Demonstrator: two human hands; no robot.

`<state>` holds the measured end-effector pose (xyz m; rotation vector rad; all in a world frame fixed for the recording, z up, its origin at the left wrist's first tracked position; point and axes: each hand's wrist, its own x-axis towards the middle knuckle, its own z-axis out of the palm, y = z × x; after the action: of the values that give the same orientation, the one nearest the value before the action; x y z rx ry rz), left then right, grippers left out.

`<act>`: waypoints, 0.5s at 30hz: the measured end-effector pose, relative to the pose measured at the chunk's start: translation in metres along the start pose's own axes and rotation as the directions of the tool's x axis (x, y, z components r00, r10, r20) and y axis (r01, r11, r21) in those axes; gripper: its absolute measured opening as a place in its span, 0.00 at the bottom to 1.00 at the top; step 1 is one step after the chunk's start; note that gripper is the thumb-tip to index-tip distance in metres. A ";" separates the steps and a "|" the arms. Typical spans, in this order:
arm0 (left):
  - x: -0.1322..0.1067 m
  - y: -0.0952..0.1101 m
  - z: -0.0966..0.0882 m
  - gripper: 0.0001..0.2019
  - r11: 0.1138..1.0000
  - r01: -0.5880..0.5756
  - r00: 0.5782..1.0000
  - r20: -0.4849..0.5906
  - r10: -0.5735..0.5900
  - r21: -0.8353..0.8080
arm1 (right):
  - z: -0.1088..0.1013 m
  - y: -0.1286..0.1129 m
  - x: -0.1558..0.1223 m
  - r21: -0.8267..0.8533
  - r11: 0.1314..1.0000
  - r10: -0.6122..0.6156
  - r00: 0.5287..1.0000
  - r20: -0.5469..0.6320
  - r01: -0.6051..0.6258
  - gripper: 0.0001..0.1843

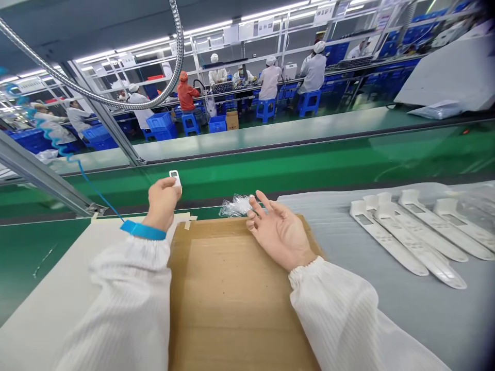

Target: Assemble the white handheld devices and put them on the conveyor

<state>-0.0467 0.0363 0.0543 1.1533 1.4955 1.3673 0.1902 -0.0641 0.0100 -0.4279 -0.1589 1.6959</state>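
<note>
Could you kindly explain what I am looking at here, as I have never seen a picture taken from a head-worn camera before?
This picture comes from a camera worn on a person's head, looking down at their own bare hands. The left hand pinches a small white plastic piece, and a blue wrist strap with a coiled cord circles that wrist. The open right hand is above a cardboard sheet, near a crumple of clear plastic wrap. Long white plastic parts lie on a grey sheet to the right. Beyond a green conveyor belt, co-workers work at another line.
</note>
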 end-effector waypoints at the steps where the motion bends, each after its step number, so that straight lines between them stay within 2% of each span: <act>1: -0.014 0.000 0.004 0.12 0.998 0.023 1.000 0.002 -0.023 -0.059 | 0.000 0.000 0.000 -0.005 1.000 0.000 1.000 0.001 0.000 0.13; 3: -0.043 -0.001 0.015 0.12 0.977 0.102 0.993 0.082 -0.088 -0.189 | -0.001 0.000 -0.001 -0.016 1.000 0.001 1.000 0.003 -0.001 0.13; 5: -0.067 -0.004 0.026 0.13 0.859 0.270 0.957 0.217 -0.191 -0.435 | -0.002 0.000 -0.001 -0.030 1.000 0.006 1.000 0.005 -0.006 0.13; 7: -0.084 -0.007 0.035 0.14 0.764 0.349 0.930 0.303 -0.210 -0.542 | -0.003 -0.001 -0.001 -0.048 0.999 0.010 1.000 0.013 -0.010 0.12; 10: -0.098 -0.011 0.041 0.16 0.740 0.376 0.905 0.392 -0.165 -0.557 | -0.002 -0.001 -0.002 -0.071 0.997 0.002 1.000 0.025 -0.001 0.12; 15: -0.102 -0.012 0.037 0.15 0.773 0.365 0.876 0.473 -0.096 -0.519 | 0.000 -0.001 -0.002 -0.096 0.995 -0.003 1.000 -0.013 0.002 0.12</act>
<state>0.0151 -0.0516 0.0356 0.7468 0.7677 1.1843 0.1909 -0.0660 0.0111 -0.5099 -0.2325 1.6872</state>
